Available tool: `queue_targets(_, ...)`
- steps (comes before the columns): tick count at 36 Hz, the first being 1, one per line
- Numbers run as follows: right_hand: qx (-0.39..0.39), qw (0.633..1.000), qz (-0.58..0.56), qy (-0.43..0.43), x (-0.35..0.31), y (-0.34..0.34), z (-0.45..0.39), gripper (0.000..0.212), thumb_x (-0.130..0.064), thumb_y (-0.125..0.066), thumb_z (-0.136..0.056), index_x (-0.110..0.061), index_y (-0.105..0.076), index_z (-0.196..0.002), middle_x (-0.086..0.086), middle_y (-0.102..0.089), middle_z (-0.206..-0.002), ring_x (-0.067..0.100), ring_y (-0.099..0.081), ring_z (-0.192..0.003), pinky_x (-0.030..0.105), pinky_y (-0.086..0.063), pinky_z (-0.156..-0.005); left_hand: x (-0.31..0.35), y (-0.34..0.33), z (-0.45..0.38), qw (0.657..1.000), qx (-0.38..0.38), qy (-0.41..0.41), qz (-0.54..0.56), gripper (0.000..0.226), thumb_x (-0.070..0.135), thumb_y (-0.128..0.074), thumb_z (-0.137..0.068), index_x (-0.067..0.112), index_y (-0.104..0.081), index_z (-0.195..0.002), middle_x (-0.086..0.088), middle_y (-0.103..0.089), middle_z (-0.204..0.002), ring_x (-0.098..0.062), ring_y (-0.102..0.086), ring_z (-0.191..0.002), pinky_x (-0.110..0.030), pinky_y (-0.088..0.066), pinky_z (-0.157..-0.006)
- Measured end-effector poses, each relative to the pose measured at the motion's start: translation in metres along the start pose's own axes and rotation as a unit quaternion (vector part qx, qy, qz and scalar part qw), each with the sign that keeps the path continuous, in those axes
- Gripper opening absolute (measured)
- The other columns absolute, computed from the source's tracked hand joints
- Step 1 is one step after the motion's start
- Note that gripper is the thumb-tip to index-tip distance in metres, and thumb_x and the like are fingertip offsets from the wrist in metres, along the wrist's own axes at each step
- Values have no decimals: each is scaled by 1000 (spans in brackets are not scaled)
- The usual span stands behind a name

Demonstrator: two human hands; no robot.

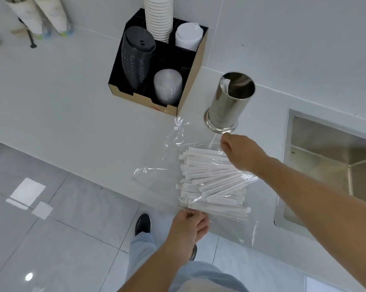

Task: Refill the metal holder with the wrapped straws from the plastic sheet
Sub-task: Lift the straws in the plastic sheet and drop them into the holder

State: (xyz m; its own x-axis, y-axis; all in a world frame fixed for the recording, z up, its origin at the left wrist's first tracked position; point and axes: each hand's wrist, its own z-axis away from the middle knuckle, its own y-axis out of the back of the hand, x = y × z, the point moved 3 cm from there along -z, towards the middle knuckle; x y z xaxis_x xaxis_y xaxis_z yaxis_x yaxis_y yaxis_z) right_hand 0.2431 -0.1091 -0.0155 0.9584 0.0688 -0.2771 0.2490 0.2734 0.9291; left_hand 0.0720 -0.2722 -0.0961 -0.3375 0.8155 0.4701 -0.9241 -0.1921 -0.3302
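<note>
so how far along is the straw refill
Barely started. The metal holder stands nearly empty, with only a few wrappers showing at its rim. The wrapped straws still lie piled on the plastic sheet. The left hand pinches at the pile's near edge; the right hand reaches over its far side. Nearly all remain to transfer.

white straws [211, 182], silver holder [228, 104], black organizer [169, 60]
</note>
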Motion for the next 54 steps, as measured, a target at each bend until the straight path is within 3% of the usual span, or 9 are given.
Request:
queue_targets(8,48,998,3,45,-17,30,21,19,-22,-42,-98,-22,-44,-79,-1,-56,-68,25,-53,-64,39,-47,-62,24,-2,-4,999,-36,-13,-24,13,8,-54,-96,2,-65,-95,-14,-73,-104,-22,-68,-92,-37,-55,-92)
queue_targets(23,149,987,18,63,-44,111,42,21,-26,-46,-98,-13,-62,-93,5,-63,-70,28,-57,-66,39,-50,-64,70,-6,-22,994,-64,-57,-64,8,5,-56,-94,8,-54,-102,-5,-77,-86,-19,-72,-81,-32,-56,-73)
queue_targets(29,185,980,-18,74,-56,157,52,14,-17,-55,-93,-12,-63,-82,-9,-46,-51,9,-41,-48,31,-38,-53,89,-15,-26,993,-95,-71,-23,6,11,-53,-97,10,-56,-102,-8,-73,-93,-20,-70,-88,-33,-55,-72)
queue_targets(34,168,981,-75,60,-71,188,60,16,-15,-55,-91,-14,-63,-77,-8,-53,-57,5,-44,-49,15,-37,-48,104,-28,-24,985,-145,-81,44,14,11,-48,-99,14,-59,-107,-10,-67,-109,-22,-66,-98,-34,-52,-80)
queue_targets(38,158,982,-88,47,-82,212,65,15,-15,-57,-88,-16,-67,-76,-8,-59,-61,6,-47,-52,25,-45,-54,118,-39,-19,972,-186,-75,119,24,9,-46,-99,12,-62,-117,-11,-68,-108,-27,-63,-105,-37,-50,-90)
queue_targets(41,162,981,-93,44,-89,231,67,14,-14,-61,-86,-17,-68,-74,-9,-63,-62,1,-51,-52,19,-46,-54,130,-49,-15,966,-198,-76,147,27,13,-51,-97,14,-63,-121,-9,-68,-113,-30,-62,-109,-40,-49,-90)
queue_targets(46,170,979,-111,25,-93,252,69,14,-18,-62,-85,-21,-67,-72,-2,-67,-68,12,-58,-61,33,-54,-61,143,-62,-11,956,-214,-76,183,25,28,-44,-94,20,-67,-91,-3,-66,-93,-23,-57,-83,-35,-41,-77)
queue_targets(50,194,976,-98,27,-97,266,69,14,-19,-59,-87,-19,-65,-75,6,-69,-75,15,-57,-62,33,-54,-61,150,-76,-7,936,-251,-77,235,53,55,-43,-91,15,-65,-119,-11,-69,-119,-26,-59,-115,-41,-40,-102)
queue_targets(54,207,974,-85,29,-97,276,68,17,-21,-58,-89,-23,-63,-73,2,-64,-66,5,-47,-49,24,-45,-55,161,-95,4,902,-355,-102,224,74,68,-48,-82,15,-57,-134,-17,-60,-134,-38,-51,-128,-53,-32,-112)
